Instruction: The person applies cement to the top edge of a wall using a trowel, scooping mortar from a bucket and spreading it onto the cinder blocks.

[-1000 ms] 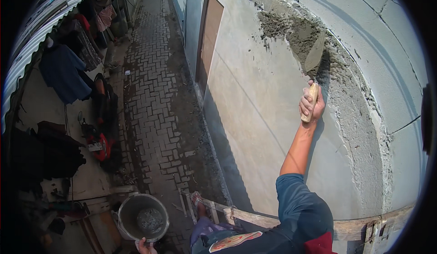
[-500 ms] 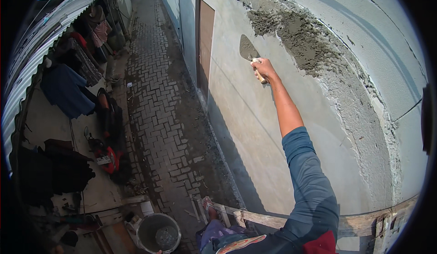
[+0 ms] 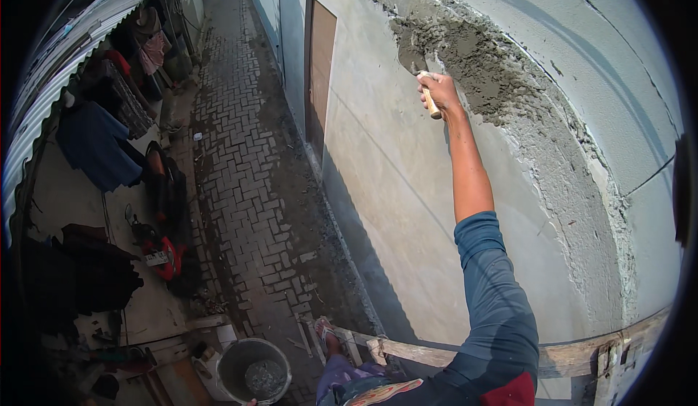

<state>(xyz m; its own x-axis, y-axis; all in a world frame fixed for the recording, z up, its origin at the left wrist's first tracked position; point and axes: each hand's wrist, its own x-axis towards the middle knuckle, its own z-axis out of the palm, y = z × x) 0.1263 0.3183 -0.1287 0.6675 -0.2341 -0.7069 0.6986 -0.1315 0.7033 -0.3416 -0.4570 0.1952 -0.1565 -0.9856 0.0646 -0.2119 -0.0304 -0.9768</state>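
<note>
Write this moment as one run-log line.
right hand: grips trowel | blade: at edge of dark mortar | left hand: barely visible, by bucket rim

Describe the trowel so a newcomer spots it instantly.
Find the smooth pale wall, then the dark mortar along its upper part. At that mortar's left end, the right hand grips the trowel; its light handle stands out from the grey.
</note>
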